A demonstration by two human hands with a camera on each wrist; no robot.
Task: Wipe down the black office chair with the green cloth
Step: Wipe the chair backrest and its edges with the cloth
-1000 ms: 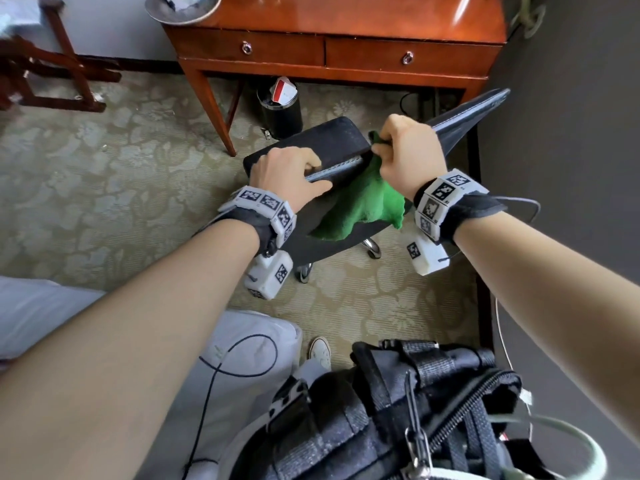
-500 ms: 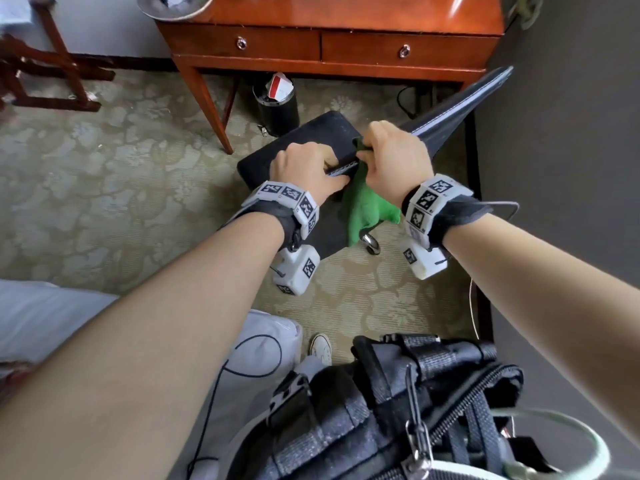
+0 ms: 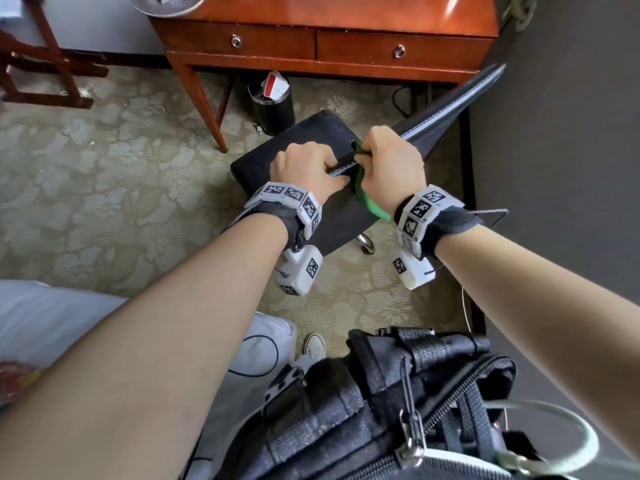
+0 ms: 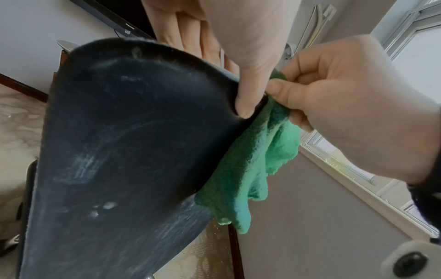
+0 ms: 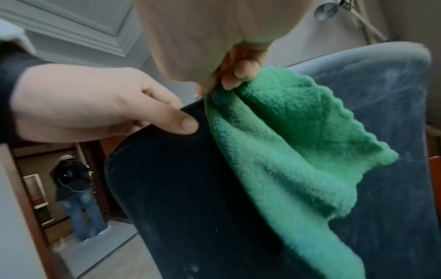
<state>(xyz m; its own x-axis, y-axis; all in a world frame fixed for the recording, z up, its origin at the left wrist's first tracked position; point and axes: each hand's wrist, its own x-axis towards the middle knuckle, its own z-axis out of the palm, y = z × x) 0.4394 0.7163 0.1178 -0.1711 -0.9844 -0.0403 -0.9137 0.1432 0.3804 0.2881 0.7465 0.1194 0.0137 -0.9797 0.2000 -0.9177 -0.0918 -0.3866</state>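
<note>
Two hands are seen on the top edge of the chair's backrest, nearly touching. The right hand (image 3: 391, 164) is closed round a bunched part of the green cloth (image 5: 286, 147), pinched between thumb and curled fingers at the rim; the rest of the cloth is draped down the rear face of the backrest. The left hand (image 3: 306, 168) is clamped over the same rim just beside it, fingers curled over the front and thumb (image 4: 248, 94) pressed on the back, so that the black office chair (image 3: 298, 140) is steadied. The chair is placed before a wooden desk (image 3: 329, 43), beside a small bin (image 3: 272, 105). The step in hand is judged to be the wiping of the backrest's upper edge. Pale dusty streaks (image 4: 83, 166) are noted lower on the back panel. The next move is judged to call for the cloth to be spread flatter and drawn down over that panel while the left-hand brace is kept.
</note>
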